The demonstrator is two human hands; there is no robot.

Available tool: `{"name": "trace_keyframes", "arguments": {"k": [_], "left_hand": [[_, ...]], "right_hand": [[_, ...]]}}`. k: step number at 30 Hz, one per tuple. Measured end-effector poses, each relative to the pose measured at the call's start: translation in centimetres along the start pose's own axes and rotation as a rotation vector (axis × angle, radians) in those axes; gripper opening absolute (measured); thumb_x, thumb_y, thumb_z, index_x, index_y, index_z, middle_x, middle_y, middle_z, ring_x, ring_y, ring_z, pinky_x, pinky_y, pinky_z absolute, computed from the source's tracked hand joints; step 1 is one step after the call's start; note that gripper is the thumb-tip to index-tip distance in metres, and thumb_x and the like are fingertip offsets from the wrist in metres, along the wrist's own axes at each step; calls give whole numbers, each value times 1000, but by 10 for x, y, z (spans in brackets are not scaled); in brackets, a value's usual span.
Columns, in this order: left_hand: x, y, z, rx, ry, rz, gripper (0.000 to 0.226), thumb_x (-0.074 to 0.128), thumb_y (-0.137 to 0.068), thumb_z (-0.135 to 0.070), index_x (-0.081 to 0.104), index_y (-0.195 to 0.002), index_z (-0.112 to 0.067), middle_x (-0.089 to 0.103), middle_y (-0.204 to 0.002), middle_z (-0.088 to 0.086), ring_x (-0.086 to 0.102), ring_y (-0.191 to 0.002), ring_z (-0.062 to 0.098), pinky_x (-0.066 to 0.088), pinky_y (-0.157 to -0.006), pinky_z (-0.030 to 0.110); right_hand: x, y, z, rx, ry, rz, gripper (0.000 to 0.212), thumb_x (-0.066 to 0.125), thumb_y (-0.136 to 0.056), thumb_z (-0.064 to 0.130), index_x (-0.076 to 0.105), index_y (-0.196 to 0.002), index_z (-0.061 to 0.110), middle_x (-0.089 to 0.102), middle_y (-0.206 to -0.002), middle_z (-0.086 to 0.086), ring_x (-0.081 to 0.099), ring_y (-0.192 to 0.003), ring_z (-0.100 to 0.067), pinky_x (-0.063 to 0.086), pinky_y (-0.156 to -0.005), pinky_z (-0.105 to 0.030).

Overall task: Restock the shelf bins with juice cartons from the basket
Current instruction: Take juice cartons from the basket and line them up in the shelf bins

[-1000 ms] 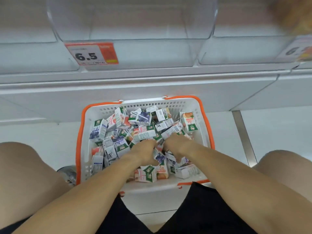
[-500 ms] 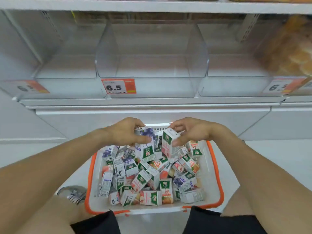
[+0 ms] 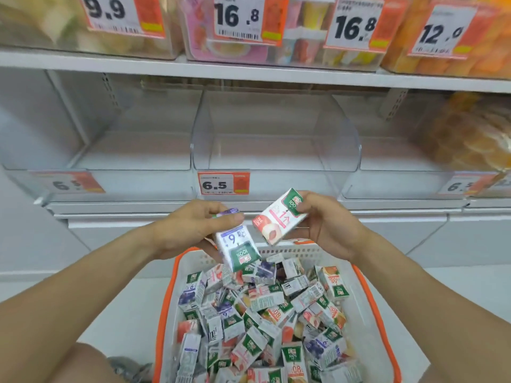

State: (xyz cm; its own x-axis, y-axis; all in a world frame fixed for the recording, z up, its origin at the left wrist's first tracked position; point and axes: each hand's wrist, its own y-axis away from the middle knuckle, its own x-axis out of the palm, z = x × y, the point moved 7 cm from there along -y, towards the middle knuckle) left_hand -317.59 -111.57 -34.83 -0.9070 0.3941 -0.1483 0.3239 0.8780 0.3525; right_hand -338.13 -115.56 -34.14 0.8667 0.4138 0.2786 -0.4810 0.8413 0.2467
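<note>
Both hands, down in the white orange-rimmed plastic basket [image 3: 370, 313] a second ago, now lifted above its far edge: left hand [image 3: 190, 230] grips a purple-and-white juice carton [image 3: 236, 246], right hand [image 3: 326, 225] a peach-printed one [image 3: 279, 217] (clear plastic shelf bin [image 3: 276, 150] above still bare), placing probably next.

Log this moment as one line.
left hand: holds purple carton | right hand: holds peach carton | bin: empty
</note>
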Motion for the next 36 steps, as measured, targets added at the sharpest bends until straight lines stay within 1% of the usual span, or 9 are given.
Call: {"name": "trace_keyframes", "arguments": {"k": [3,8,11,14,19,23,28,33,36], "left_hand": [[2,-3,-1,-7,90,8,57,76,-76,-37,55,-116,-2,76,-100,16,74,-94,28,63,-69,35],[-1,-1,1,10,88,22,57,73,-74,-49,61,-119,-17,76,-100,13,74,-92,26,62,-67,36],[-2,6,5,-15,23,78,54,71,-75,-51,63,-123,-27,76,-102,11,73,-96,25,61,-70,38],[-5,12,4,-10,-22,90,41,70,-83,-44,65,-115,-19,76,-104,11,73,-97,25,61,-73,39],[-38,32,3,49,-23,-179,38,69,-83,-44,67,-106,-14,77,-91,11,75,-86,23,62,-68,35],[-86,65,16,27,51,-541,50,64,-81,-52,64,-98,-6,77,-82,10,75,-76,23,63,-73,40],[-147,112,36,-12,-52,-898,46,54,-94,-53,65,-83,-9,73,-65,7,64,-53,14,42,-47,27],[-181,129,62,78,352,-918,44,62,-92,-41,68,-92,2,71,-77,21,61,-59,25,51,-52,31],[-194,130,71,155,580,-875,41,69,-86,-32,69,-106,3,75,-95,19,72,-82,31,61,-67,28]], "right_hand": [[6,-2,7,-9,96,-72,12,55,-96,11,66,-100,7,71,-87,-12,68,-80,-23,59,-69,-36],[18,0,12,-39,148,-29,20,62,-97,20,73,-110,11,74,-102,-13,70,-93,-22,59,-78,-36],[29,-3,19,-99,229,-60,26,70,-89,17,69,-114,9,74,-105,-15,73,-93,-24,60,-73,-33],[41,-7,27,-182,329,-102,29,75,-84,13,64,-110,10,76,-101,-9,75,-89,-24,60,-68,-32],[72,-24,48,-327,515,-126,26,81,-79,11,69,-102,16,74,-100,-5,69,-90,-21,59,-73,-32],[121,-48,79,-477,626,-83,28,82,-79,14,70,-103,22,72,-92,6,63,-82,-14,57,-75,-31],[203,-94,100,-606,622,34,28,82,-79,13,68,-103,18,73,-96,4,64,-83,-5,50,-73,-12],[260,-191,89,-541,551,-52,27,84,-77,14,69,-99,17,70,-95,-2,63,-84,-15,58,-85,-42],[280,-262,74,-467,603,-135,29,85,-76,16,66,-98,20,71,-101,-4,69,-94,-22,57,-89,-44]]}}
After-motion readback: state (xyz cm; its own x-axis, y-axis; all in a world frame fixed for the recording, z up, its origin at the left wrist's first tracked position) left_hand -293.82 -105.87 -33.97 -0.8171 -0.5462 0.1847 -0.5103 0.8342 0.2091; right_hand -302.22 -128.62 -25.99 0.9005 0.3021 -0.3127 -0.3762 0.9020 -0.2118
